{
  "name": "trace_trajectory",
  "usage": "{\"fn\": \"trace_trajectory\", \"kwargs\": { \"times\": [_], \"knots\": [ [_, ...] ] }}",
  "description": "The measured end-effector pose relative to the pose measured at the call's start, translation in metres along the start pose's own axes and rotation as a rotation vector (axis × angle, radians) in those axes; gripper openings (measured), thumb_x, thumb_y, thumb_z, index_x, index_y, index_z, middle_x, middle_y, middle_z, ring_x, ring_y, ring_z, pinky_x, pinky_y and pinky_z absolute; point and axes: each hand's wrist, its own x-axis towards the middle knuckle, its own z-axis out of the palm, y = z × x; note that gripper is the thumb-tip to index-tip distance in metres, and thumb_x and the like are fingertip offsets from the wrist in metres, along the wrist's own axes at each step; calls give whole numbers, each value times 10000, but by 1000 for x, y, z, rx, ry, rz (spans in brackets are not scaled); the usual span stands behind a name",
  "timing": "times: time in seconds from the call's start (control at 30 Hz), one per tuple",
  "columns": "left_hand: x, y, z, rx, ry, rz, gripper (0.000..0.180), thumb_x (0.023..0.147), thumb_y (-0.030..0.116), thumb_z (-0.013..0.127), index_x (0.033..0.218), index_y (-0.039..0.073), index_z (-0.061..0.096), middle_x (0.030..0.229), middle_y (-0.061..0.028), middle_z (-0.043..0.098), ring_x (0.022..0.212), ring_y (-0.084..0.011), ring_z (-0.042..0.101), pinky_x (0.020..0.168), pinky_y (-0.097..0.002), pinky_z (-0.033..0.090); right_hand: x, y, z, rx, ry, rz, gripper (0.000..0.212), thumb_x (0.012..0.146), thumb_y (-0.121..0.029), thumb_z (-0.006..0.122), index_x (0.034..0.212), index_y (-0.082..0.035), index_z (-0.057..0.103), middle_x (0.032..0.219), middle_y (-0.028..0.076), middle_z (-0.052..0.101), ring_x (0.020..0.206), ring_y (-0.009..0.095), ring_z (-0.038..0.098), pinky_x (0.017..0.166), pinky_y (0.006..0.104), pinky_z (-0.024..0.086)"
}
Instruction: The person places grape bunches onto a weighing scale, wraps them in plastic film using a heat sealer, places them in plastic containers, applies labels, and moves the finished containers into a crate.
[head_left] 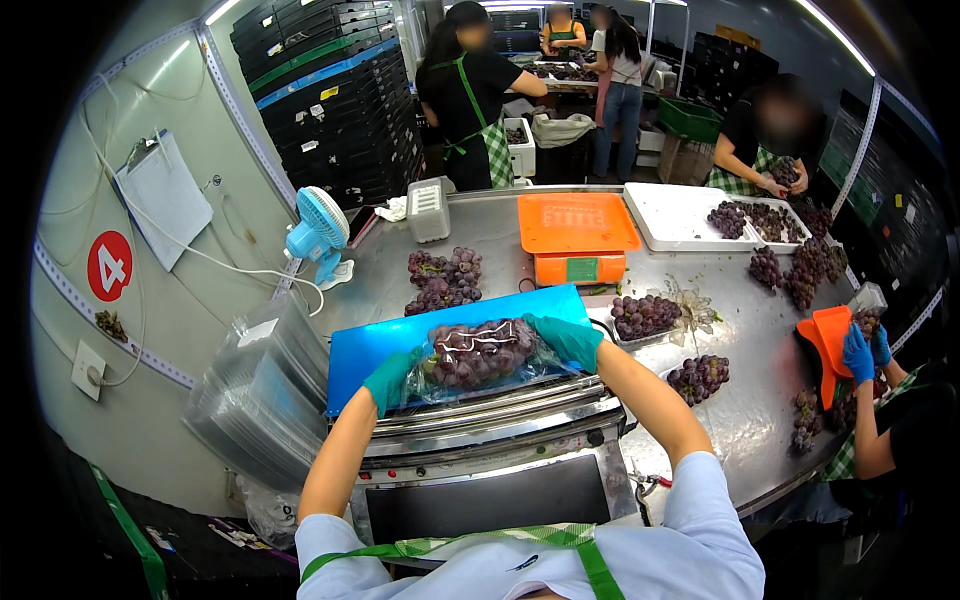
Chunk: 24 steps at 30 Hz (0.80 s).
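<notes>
A pack of dark purple grapes [478, 352] in clear film lies over the blue board [365, 345], on top of a metal wrapping machine [470, 435]. My left hand [393, 380], in a teal glove, grips the film at the pack's left end. At the opposite end my right hand [567, 342], also gloved, has its fingers closed on the film at the upper right corner; some fingertips are hidden. Loose film hangs along the pack's near side. Just right of the machine sits an unwrapped tray of grapes [645, 318].
Clear plastic trays [260, 395] are stacked left of the machine, below a blue fan [320, 230]. An orange scale [575, 230] stands beyond the board, with grape bunches [445, 280] to its left. Blue-gloved co-worker hands [860, 352] are at the right; a white tray [660, 220] is behind.
</notes>
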Motion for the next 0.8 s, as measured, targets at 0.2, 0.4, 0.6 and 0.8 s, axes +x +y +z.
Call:
{"fn": "trace_trajectory", "kwargs": {
  "times": [0.2, 0.4, 0.6, 0.8],
  "knots": [
    [-32, -23, 4, 36, 80, 106, 322, 896, 219, 354, 1169, 68, 430, 972, -24, 562, 774, -140, 564, 683, -283, 481, -34, -10, 16, 161, 21, 62, 593, 870, -453, 332, 1247, 6, 335, 1282, 150, 353, 1164, 235, 343, 967, 313, 264],
    [-88, -61, 19, -45, 57, 286, 389, 895, 283, 394, 1216, 64, 417, 1059, 4, 538, 844, -92, 531, 707, -252, 457, -87, 0, 45, 312, 41, 47, 764, 790, -599, 375, 1247, 8, 301, 1274, 123, 328, 1159, 221, 317, 945, 323, 278],
    [-128, -143, 30, 644, 503, 880, 300, 891, 243, 370, 840, 20, 564, 701, -50, 550, 627, -126, 491, 549, -281, 391, -143, 32, 87, -170, 274, -14, 614, 845, -532, 300, 866, 23, 561, 551, 156, 486, 512, 239, 445, 523, 411, 355],
    [-150, -180, 61, -413, 323, 399, 331, 890, 336, 368, 977, 63, 533, 849, -40, 569, 645, -154, 510, 612, -266, 433, -152, 107, 125, -125, 212, 49, 545, 881, -448, 298, 1230, -38, 379, 773, 155, 596, 693, 229, 559, 625, 374, 425]
  ]
}}
